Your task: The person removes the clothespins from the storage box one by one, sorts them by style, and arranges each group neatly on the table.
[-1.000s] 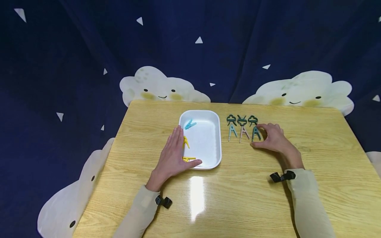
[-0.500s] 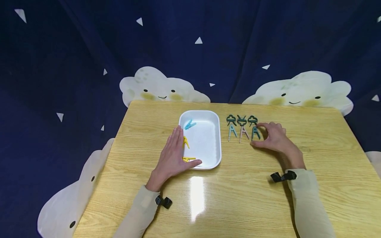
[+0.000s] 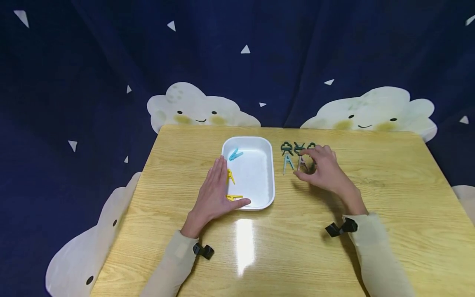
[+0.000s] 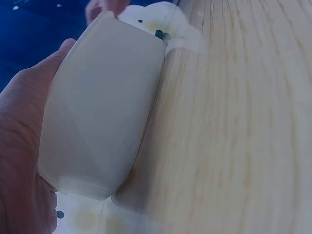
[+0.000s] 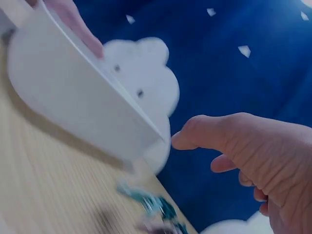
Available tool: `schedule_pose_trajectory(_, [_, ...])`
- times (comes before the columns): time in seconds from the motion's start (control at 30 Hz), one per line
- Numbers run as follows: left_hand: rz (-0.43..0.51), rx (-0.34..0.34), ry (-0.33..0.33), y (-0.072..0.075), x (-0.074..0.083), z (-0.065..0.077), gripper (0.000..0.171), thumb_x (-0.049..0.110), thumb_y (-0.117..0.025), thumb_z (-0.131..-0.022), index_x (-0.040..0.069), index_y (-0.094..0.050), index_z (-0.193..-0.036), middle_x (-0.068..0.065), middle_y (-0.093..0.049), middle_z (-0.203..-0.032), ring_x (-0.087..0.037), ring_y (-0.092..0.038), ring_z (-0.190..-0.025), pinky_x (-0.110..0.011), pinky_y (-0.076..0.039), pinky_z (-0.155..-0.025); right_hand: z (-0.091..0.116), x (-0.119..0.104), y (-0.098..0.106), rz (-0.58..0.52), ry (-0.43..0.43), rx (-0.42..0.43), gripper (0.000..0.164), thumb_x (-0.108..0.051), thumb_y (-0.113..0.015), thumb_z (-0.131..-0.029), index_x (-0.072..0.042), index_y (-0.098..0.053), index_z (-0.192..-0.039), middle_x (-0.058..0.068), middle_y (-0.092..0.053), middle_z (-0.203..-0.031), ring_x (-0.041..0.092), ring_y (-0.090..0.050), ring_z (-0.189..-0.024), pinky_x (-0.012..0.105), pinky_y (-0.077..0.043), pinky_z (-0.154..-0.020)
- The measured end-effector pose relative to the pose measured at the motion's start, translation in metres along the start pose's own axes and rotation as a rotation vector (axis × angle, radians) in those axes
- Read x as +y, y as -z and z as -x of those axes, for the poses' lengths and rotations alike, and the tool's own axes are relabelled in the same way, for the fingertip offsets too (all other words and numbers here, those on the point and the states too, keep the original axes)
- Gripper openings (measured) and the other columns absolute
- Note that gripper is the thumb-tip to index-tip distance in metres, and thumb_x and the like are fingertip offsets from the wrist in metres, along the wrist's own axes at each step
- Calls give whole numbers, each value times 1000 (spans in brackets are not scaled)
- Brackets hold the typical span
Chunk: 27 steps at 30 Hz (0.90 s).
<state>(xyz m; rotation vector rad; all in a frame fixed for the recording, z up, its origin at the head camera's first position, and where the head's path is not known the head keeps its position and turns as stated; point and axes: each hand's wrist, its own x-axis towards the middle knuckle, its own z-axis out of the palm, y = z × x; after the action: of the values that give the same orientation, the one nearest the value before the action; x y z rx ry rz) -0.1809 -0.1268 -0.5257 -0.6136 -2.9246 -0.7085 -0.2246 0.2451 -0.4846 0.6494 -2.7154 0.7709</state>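
Note:
My left hand [image 3: 214, 190] rests along the left rim of a white tray [image 3: 256, 175], fingers straight, thumb over the near edge; the left wrist view has it against the tray's outer wall [image 4: 102, 107]. Inside lie a light blue clothespin [image 3: 235, 154] and two yellow clothespins [image 3: 231, 176], partly behind the hand. My right hand [image 3: 323, 170] hovers right of the tray, thumb and index curved apart around a pink clothespin [image 3: 302, 163], with no grip visible. Left of that is another light blue clothespin [image 3: 288, 163]. A dark teal clothespin [image 3: 313, 167] is mostly hidden behind the right hand.
Dark green cloud-shaped clips [image 3: 287, 148] form a row above the clothespins. Everything stands on a wooden table [image 3: 297, 243]. A dark blue curtain [image 3: 208, 49] with white clouds hangs behind the table's far edge.
My right hand has moved left, from around the dark teal clothespin to over the pink one, and now covers most of the teal one. My left hand stays on the tray.

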Motion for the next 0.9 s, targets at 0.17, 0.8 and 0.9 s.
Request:
schedule_pose_trajectory(0.17, [9, 3, -2, -1, -1, 0, 143, 95, -56, -74, 4, 2, -167, -12, 4, -176, -21, 6, -162, -45, -10, -131, -7, -32, -10, -21, 109, 22, 55, -31, -91, -76, -4, -74, -120, 6, -57, -91, 28, -41, -90, 45, -29, -78])
schedule_pose_trajectory(0.8, [-9, 10, -15, -2, -1, 0, 144, 93, -60, -74, 1, 0, -166, -13, 3, -176, -23, 5, -162, -44, -10, -131, -31, -112, -81, 106, 305, -389, 51, -50, -87, -81, -9, -80, -111, 4, -67, -99, 23, -53, -95, 38, -43, -83])
schedule_pose_trajectory(0.9, [-15, 16, -20, -2, -1, -1, 145, 96, -56, -73, 0, 0, -166, -13, 3, -176, -24, 4, -162, -45, -11, -131, -34, -120, -88, 128, 316, -400, 48, -51, -85, -83, -10, -81, -109, 2, -67, -98, 23, -53, -94, 38, -44, -84])
